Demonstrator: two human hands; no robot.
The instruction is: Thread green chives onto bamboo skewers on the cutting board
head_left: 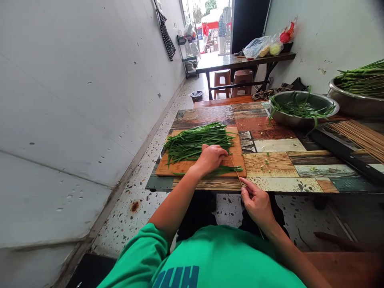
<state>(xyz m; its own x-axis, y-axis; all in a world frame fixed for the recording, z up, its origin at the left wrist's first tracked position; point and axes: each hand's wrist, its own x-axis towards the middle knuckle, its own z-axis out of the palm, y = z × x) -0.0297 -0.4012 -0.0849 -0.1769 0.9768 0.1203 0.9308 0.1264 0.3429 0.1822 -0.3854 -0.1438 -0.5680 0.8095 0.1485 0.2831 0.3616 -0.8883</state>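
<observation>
A thick pile of cut garlic chives [198,138] lies across a wooden cutting board [240,150]. My left hand [211,158] rests over the near side of the pile, its fingers closed in a pinch on chives at their cut ends. Between the thumb and fingers of my right hand [256,202], just off the table's front edge, is a thin bamboo skewer [236,170]. The skewer slants up and left, its tip close to my left fingertips. A few separate chives [229,170] lie along the near edge of the board, partly under my left wrist.
At right, a steel bowl [303,118] holds loose chives and a larger bowl [345,100] holds skewered greens. A black-handled knife [345,154] lies beside a bundle of skewers [361,136]. A white wall [75,100] runs along the left.
</observation>
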